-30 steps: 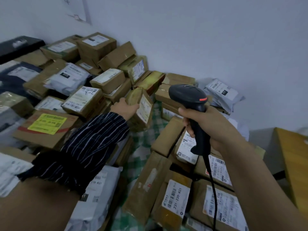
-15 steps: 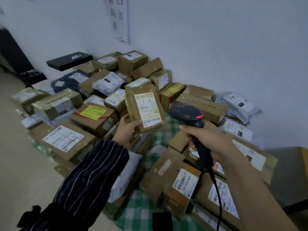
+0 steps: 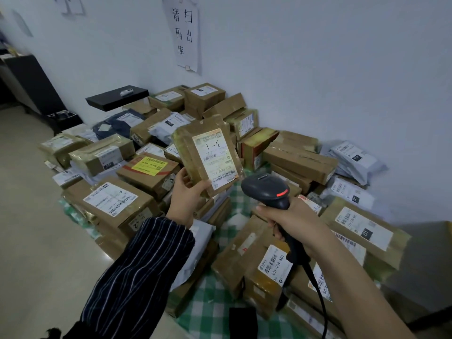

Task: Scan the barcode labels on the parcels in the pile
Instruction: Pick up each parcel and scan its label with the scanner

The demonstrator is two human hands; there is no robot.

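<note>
Parcel (image 3: 195, 152) in brown tape-wrapped card is up above the pile (image 3: 151, 172), tilted, its white barcode label (image 3: 215, 159) facing us. Our left hand (image 3: 187, 195) grips its lower left corner, thumb on the front. Just right of the label's lower edge sits the black scanner (image 3: 265, 189), red light showing, our right hand (image 3: 291, 222) wrapped round its handle. Green checked cloth (image 3: 215, 311) lies under the boxes, against the white wall (image 3: 318, 69).
</note>
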